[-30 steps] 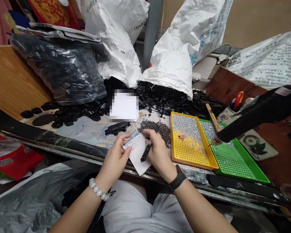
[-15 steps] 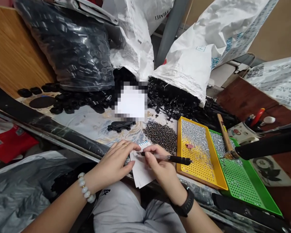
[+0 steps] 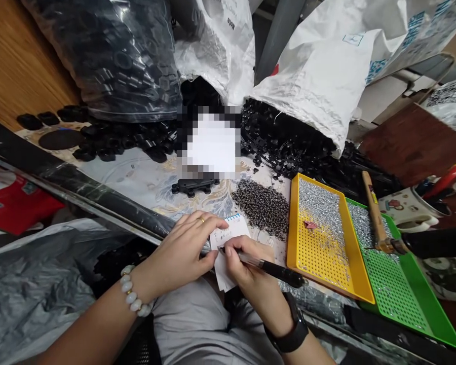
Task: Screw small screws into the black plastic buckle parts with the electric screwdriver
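A small spiral notepad (image 3: 235,230) with handwriting lies at the near edge of the table. My right hand (image 3: 256,274) grips a pen (image 3: 279,272), its tip against the page and its dark end pointing right. My left hand (image 3: 188,246), wearing a ring and a beaded bracelet, rests on the pad's left side with fingers extended. Beyond the pad are a black plastic part (image 3: 196,186) with round feet and a heap of small dark screws (image 3: 262,207).
To the right stand a yellow tray (image 3: 293,223) and a green tray (image 3: 437,314), both holding small silvery pieces. A hammer (image 3: 373,208) lies across the green one. White sacks (image 3: 311,86) spill black parts at the back. A filled plastic bag (image 3: 125,71) stands at left.
My right hand and the pen have shifted down the page, uncovering handwriting near the spiral. My left hand stays on the pad. The camera view has tilted down and moved slightly left.
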A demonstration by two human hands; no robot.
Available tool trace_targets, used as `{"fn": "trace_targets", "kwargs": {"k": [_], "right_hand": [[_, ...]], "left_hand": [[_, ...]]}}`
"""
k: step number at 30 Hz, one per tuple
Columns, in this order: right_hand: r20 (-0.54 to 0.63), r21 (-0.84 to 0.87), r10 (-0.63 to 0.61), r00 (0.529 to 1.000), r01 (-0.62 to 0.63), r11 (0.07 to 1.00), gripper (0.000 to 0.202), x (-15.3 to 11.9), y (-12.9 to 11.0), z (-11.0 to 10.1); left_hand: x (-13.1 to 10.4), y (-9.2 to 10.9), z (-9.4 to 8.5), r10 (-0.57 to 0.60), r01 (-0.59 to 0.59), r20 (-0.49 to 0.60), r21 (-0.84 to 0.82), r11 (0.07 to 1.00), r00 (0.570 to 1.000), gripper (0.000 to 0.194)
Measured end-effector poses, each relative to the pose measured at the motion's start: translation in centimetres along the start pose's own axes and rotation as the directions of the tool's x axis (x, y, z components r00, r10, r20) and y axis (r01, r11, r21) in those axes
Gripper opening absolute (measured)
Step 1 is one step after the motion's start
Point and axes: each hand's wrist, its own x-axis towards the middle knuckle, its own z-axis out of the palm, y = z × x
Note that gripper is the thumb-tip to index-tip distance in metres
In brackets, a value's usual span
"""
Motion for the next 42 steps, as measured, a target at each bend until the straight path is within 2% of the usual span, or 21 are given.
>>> {"fn": "trace_targets", "kwargs": {"k": [3,8,12,22,29,42], "right_hand": [[-0.008,-0.006,-0.02,1.0,0.02,1.0,0.015,0.0,0.06,0.19],[-0.019,-0.007,0.045,0.999,-0.045,0.999,0.018,-0.14,0.18,0.1],[0.002,0.012,0.019,1.0,-0.019,1.0,0.016,0.03,0.08,-0.01],[0.005,0.031,0.045,0.999,-0.045,0.999,0.018,0.03,0.05,0.0],[0.021,0.034,0.102,0.995,-0.102,0.994,0.017,-0.13,0.17,-0.14],[0.005,0.043,0.066,0.998,-0.066,0.997,0.015,-0.01,0.09,0.06]], "left_hand": [[0.01,-0.13,0.04,0.017,-0.017,-0.013,0.001,1.0,1.0,0.04],[0.04,-0.36,0.16,0.032,-0.031,-0.009,0.018,0.999,0.999,0.041],[0.11,-0.41,0.21,0.039,-0.039,-0.002,0.013,0.999,0.999,0.04],[0.13,-0.51,0.26,0.04,-0.04,0.015,0.013,0.999,0.999,0.04],[0.03,-0.37,0.04,0.023,-0.023,0.027,0.001,1.0,0.999,0.041],[0.07,-0.23,-0.01,0.014,-0.014,0.038,-0.001,1.0,0.999,0.04]]}}
